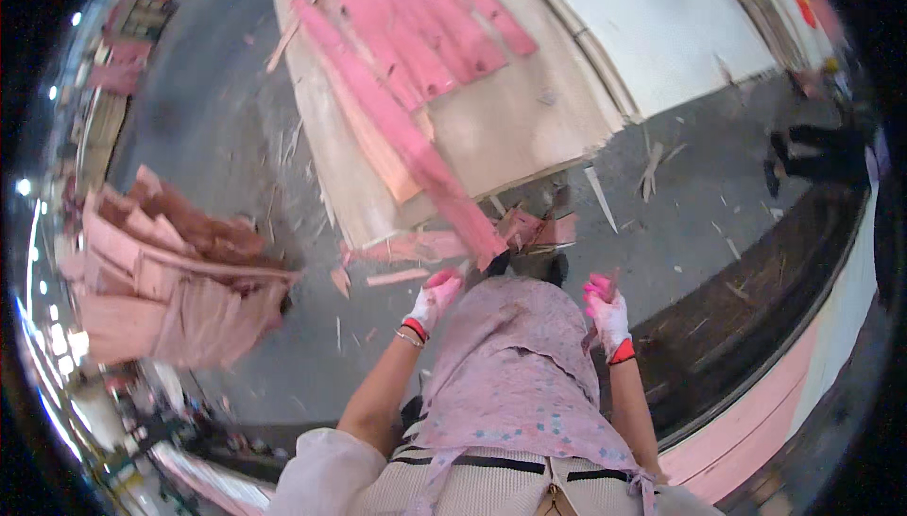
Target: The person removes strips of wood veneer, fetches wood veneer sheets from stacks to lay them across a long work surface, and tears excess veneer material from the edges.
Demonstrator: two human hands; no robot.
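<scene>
My left hand (436, 297), in a white glove with pink fingers, has its fingers curled in. It is beside the near end of a long pink wood veneer strip (411, 138); whether it grips the strip or anything else I cannot make out. Out to the right, my right hand (607, 311), gloved alike, is closed around a thin brownish strip (614, 278) whose tip pokes up past the fingers. Ahead, pink veneer sheets (406, 15) with ragged edges lie on a low stack of pale boards (529, 119), and the long strip slants down off it toward me.
A heap of torn pinkish veneer (179, 280) stands at the left. White-topped boards (661, 25) are stacked at the far right. Scraps (397, 277) and splinters litter the grey floor (302, 346). A dark trough-like band (746, 308) runs along the right. Another person's dark-clothed legs (817, 152) show at far right.
</scene>
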